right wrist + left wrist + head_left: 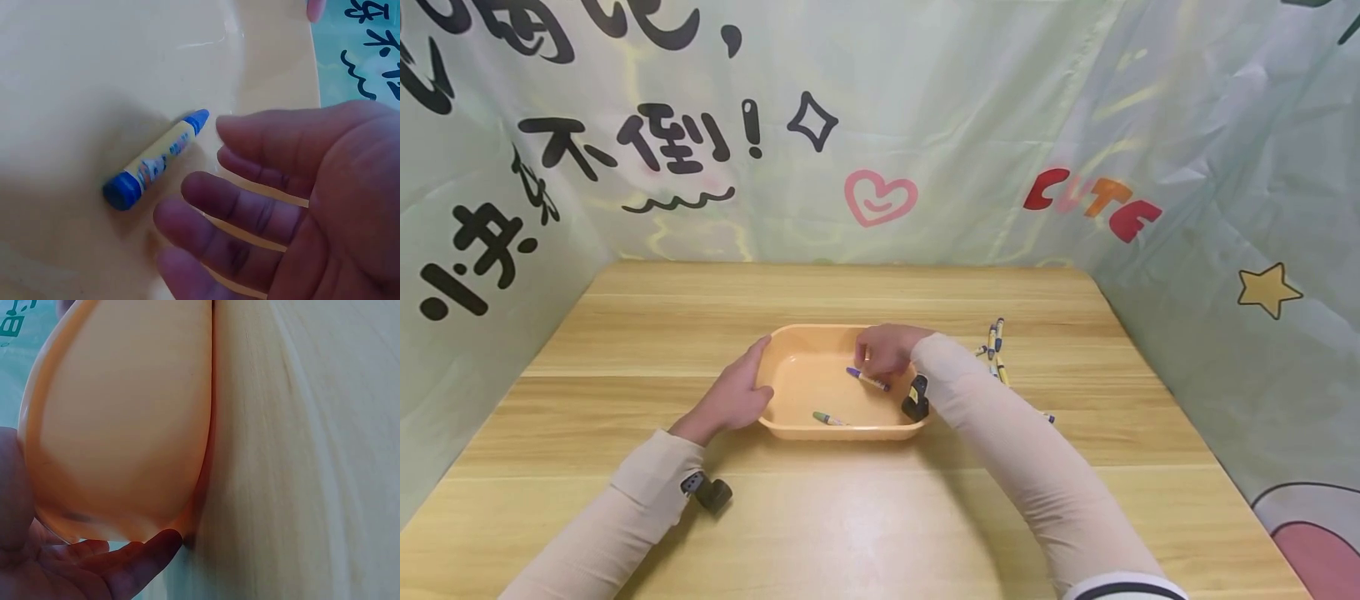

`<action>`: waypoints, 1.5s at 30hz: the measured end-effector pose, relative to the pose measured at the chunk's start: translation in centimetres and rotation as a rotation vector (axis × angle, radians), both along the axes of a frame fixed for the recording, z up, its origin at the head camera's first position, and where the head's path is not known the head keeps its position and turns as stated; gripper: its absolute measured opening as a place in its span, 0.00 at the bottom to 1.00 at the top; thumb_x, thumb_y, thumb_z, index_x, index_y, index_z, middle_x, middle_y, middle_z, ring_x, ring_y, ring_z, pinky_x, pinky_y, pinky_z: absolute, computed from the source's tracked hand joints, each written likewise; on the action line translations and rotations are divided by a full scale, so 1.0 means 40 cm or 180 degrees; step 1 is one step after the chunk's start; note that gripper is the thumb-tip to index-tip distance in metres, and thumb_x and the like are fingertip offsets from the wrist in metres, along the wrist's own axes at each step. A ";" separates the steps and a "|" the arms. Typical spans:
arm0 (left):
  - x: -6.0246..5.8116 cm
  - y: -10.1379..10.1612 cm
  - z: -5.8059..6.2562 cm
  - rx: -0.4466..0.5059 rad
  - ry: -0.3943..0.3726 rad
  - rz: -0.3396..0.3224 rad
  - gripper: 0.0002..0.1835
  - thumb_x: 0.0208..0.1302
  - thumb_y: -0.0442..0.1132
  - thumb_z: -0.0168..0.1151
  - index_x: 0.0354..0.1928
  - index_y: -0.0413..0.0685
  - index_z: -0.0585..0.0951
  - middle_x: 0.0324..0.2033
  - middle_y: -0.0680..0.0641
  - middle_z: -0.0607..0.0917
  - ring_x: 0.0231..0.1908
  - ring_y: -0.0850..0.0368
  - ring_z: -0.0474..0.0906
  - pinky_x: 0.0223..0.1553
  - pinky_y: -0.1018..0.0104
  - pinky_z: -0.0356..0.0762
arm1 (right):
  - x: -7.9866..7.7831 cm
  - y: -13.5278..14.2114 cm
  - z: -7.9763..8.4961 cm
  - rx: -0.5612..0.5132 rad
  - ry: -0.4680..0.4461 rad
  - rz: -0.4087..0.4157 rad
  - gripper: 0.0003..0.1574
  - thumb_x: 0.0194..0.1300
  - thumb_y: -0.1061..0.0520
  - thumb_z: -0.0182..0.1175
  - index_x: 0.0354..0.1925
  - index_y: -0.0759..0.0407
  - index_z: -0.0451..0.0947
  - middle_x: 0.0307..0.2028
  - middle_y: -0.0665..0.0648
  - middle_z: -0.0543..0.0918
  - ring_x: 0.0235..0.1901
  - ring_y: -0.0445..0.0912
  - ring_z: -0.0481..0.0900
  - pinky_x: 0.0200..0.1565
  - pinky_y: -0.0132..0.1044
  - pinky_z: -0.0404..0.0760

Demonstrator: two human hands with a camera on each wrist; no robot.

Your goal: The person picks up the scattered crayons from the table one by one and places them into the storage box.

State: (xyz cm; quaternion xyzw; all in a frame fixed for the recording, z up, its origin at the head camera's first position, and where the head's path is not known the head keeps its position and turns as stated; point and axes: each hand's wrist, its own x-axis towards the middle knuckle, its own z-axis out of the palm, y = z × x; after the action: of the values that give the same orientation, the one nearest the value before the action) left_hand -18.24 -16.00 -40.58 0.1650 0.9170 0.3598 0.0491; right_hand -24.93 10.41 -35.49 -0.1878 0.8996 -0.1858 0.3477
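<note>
So the wood-look table point(842, 517) stretched out around both grips, and the peach tray point(801, 379) sat on it between them, with the left grip point(733, 396) clamped on its left end, thumb at the rim and fingers round the outside. The right grip point(891, 348) was over on the tray's right side, fingers spread apart and holding nothing. A bunch of loose crayons point(992, 343) lay on the table to its right, a blue crayon point(156, 162) lay in the tray just beside its fingertips but clear of them, and a green-tipped crayon point(829, 419) lay in there too, to its near left.
</note>
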 end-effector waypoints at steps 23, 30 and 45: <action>0.001 -0.002 0.007 -0.0025 -0.0028 0.0019 0.44 0.55 0.28 0.51 0.73 0.31 0.45 0.69 0.26 0.55 0.69 0.31 0.52 0.68 0.39 0.48 | -0.038 0.179 0.048 -0.1287 0.0373 -0.0681 0.13 0.71 0.54 0.54 0.47 0.62 0.73 0.41 0.67 0.80 0.33 0.51 0.81 0.38 0.50 0.84; 0.003 0.000 0.008 -0.0013 -0.0066 0.0016 0.44 0.55 0.27 0.51 0.74 0.31 0.45 0.69 0.26 0.56 0.68 0.30 0.53 0.68 0.39 0.49 | -0.043 0.262 0.021 -0.1474 0.0473 -0.1324 0.21 0.72 0.51 0.51 0.54 0.65 0.69 0.46 0.69 0.76 0.38 0.55 0.80 0.44 0.54 0.82; 0.004 0.002 0.007 0.0017 -0.0077 0.0055 0.44 0.55 0.27 0.52 0.74 0.31 0.46 0.69 0.26 0.56 0.68 0.31 0.54 0.67 0.39 0.50 | -0.041 0.403 -0.060 -0.0426 0.1520 -0.1835 0.18 0.68 0.51 0.51 0.45 0.64 0.74 0.44 0.66 0.80 0.39 0.57 0.79 0.39 0.46 0.79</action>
State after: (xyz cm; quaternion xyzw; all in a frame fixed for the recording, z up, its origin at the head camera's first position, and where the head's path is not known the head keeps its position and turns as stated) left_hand -18.07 -15.93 -40.32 0.1529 0.9168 0.3645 0.0567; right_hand -26.59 26.52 -37.88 0.0128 0.9571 -0.2853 0.0487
